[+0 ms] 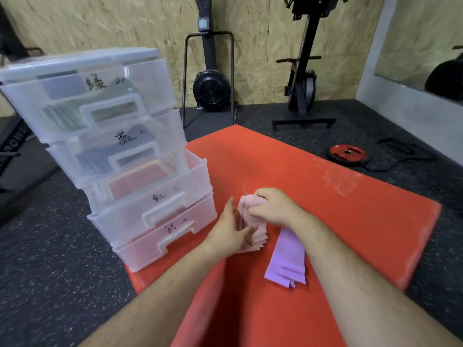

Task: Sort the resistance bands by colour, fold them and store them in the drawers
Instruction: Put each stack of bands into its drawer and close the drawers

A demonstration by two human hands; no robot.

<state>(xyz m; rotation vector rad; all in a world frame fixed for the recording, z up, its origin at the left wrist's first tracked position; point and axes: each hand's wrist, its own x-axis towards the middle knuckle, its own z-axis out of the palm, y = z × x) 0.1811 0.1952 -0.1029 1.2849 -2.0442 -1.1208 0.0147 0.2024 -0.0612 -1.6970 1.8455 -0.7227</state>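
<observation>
Pink bands gripped by right hand, left hand flat against them, purple bands beside, drawers left.

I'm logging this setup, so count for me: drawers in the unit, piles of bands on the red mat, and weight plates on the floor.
Drawers: 4
Band piles on the red mat: 2 (pink pile gripped by the right hand, left hand flat against it; lilac pile beside it)
Weight plates: 1
Total: 7

Even, soft indoor light with faint shadows; slight blur throughout, and wide-angle bending curves the drawers at left.
</observation>
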